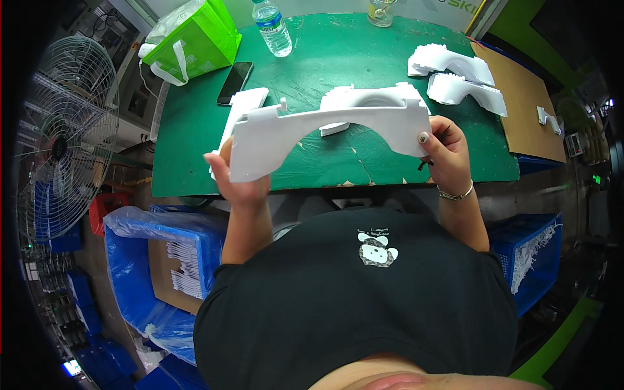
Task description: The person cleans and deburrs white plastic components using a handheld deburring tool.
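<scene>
Held up over the near side of the table is a white plastic part [260, 140] with a wide arched cut-out and a small upright tab. My left hand [244, 182] grips its left end, fingers mostly hidden behind it and thumb at the edge. At the other end my right hand [447, 149] pinches the part, thumb on its front face. Something thin and dark [424, 164] pokes out below the right palm; its kind is hidden. Behind the held piece lie more white plastic parts [357, 97], and another white part [250, 99] lies at the left.
Stacked white arched parts [455, 68] lie at the right of the green table [318, 58], beside a cardboard sheet [526, 117]. A phone [235, 83], water bottle [273, 29], green bag [201, 42] and glass jar [381, 13] stand farther back. Blue crates [123, 260] flank me; a fan [62, 140] is left.
</scene>
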A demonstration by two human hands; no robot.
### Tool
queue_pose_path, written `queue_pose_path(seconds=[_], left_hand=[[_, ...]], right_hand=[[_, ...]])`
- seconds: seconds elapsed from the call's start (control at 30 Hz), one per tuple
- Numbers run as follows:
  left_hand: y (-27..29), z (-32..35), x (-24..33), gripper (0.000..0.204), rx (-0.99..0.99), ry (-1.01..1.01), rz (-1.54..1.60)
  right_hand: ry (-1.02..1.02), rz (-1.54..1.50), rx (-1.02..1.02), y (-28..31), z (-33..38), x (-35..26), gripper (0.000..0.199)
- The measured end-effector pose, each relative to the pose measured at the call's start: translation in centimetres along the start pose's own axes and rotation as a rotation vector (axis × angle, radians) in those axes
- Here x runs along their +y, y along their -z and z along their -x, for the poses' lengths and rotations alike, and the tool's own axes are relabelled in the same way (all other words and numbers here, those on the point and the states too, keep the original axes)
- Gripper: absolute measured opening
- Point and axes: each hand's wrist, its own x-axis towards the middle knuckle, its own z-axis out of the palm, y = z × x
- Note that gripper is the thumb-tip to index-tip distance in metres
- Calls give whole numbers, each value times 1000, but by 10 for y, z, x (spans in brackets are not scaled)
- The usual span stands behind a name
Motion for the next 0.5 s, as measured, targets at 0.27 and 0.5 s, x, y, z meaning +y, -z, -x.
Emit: queue_pose_path(seconds=[0.27, 0.5], left_hand=[[2, -2, 41, 19, -410, 137, -466], [18, -7, 56, 14, -371, 297, -598]], right_hand=[[337, 423, -92, 2, -5, -3, 5], [295, 670, -108, 7, -20, -4, 13]])
